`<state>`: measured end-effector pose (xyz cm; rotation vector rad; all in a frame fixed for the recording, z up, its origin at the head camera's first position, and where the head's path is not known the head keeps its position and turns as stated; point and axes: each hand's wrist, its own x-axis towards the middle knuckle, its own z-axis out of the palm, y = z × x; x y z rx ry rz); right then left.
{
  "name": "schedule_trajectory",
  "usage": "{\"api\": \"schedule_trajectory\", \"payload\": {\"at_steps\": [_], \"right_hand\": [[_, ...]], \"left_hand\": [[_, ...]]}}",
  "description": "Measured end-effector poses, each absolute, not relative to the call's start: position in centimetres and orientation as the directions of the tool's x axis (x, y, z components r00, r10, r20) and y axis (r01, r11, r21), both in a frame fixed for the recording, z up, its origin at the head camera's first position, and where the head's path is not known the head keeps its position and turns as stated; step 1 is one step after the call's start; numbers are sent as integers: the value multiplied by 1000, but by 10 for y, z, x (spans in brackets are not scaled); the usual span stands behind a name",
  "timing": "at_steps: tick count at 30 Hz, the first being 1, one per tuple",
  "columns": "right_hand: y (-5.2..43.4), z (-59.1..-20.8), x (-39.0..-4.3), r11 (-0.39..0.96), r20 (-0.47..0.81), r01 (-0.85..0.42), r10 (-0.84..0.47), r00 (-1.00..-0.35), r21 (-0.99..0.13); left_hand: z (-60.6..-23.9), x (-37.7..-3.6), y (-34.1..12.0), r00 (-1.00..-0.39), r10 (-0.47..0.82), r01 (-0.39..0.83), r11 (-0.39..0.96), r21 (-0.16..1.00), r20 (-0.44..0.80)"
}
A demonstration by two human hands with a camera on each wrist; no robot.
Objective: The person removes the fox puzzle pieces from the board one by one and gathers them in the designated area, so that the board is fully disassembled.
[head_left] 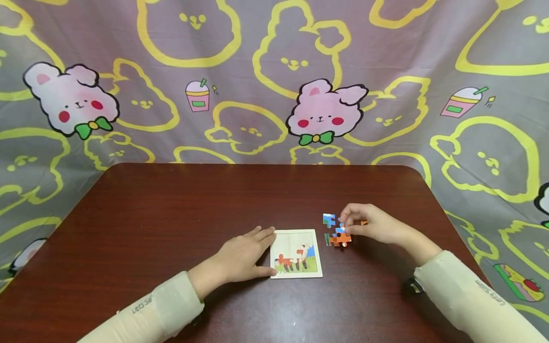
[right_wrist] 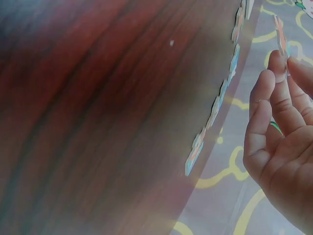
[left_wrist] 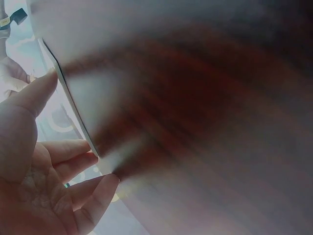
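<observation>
A small white-framed puzzle board (head_left: 297, 254) lies on the dark red-brown table (head_left: 171, 214); a few pieces with an orange animal on grass fill its lower part. My left hand (head_left: 253, 252) lies flat against the board's left edge, fingers straight, and the left wrist view shows my fingertips (left_wrist: 46, 81) touching the board edge (left_wrist: 73, 110). Right of the board lie several loose puzzle pieces (head_left: 338, 237), one blue and green (head_left: 329, 219). My right hand (head_left: 349, 223) hovers over them and pinches a puzzle piece (right_wrist: 279, 30) between thumb and fingers.
The loose pieces show edge-on in the right wrist view (right_wrist: 215, 110). A grey cloth with yellow rabbit outlines and pink bunnies (head_left: 321, 112) hangs behind and around the table. The table's right edge (head_left: 454, 209) is close to my right hand.
</observation>
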<state>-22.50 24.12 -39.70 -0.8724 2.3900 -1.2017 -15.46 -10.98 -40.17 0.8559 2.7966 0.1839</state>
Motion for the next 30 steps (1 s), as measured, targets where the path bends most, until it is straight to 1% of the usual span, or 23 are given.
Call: {"api": "schedule_trajectory", "payload": {"at_steps": [12, 22, 30], "right_hand": [[256, -395, -223, 479, -25, -348, -615, -788, -806], [260, -398, -225, 510, -62, -327, -605, -794, -795], [256, -400, -226, 531, -86, -330, -614, -785, -780]], "left_hand": [[-403, -155, -109, -801, 579, 554, 814, 178, -153], [-402, -155, -110, -804, 573, 547, 817, 180, -157], [-402, -155, -111, -808, 568, 540, 820, 190, -156]]}}
